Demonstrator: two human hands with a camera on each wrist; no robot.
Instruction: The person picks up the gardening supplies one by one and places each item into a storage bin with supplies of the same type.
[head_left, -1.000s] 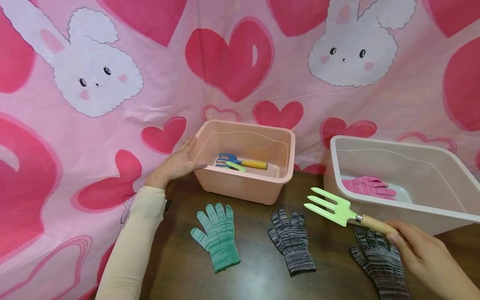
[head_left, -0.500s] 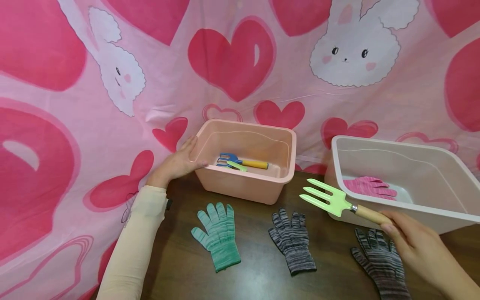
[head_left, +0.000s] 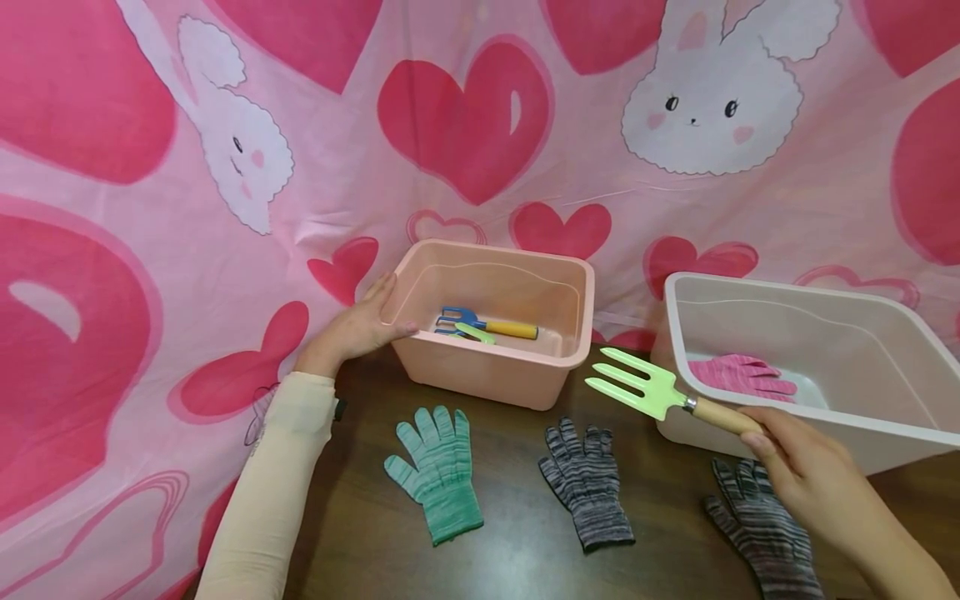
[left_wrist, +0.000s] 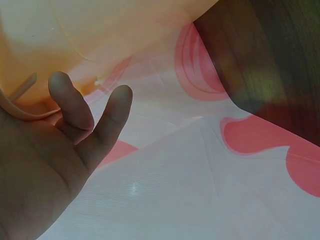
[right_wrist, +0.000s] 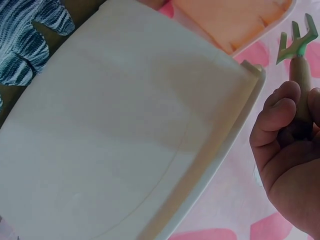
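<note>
My right hand [head_left: 802, 467] grips the wooden handle of a green hand fork [head_left: 637, 383], its tines pointing left. The fork is raised above the table, before the gap between the two bins; the right wrist view also shows the hand fork [right_wrist: 300, 65] upright in the fingers. My left hand [head_left: 356, 329] holds the left corner of a pink plastic bin [head_left: 480, 371], thumb over the rim and fingers along the outer side. Inside that bin lie a blue hand fork [head_left: 495, 327] with a yellow handle and a green tool [head_left: 474, 333], partly hidden by the wall.
A whitish bin [head_left: 750, 417] on the right contains a pink glove [head_left: 742, 375]. On the dark wooden table [head_left: 517, 517] lie a green glove [head_left: 438, 475], a dark striped glove [head_left: 588, 483] and another striped glove [head_left: 765, 533], partly under my right arm. A patterned cloth [head_left: 465, 125] hangs behind.
My right hand has carried the green hand fork left and a little upward, towards the pink bin. The left hand has stayed on the bin, and the gloves lie unmoved.
</note>
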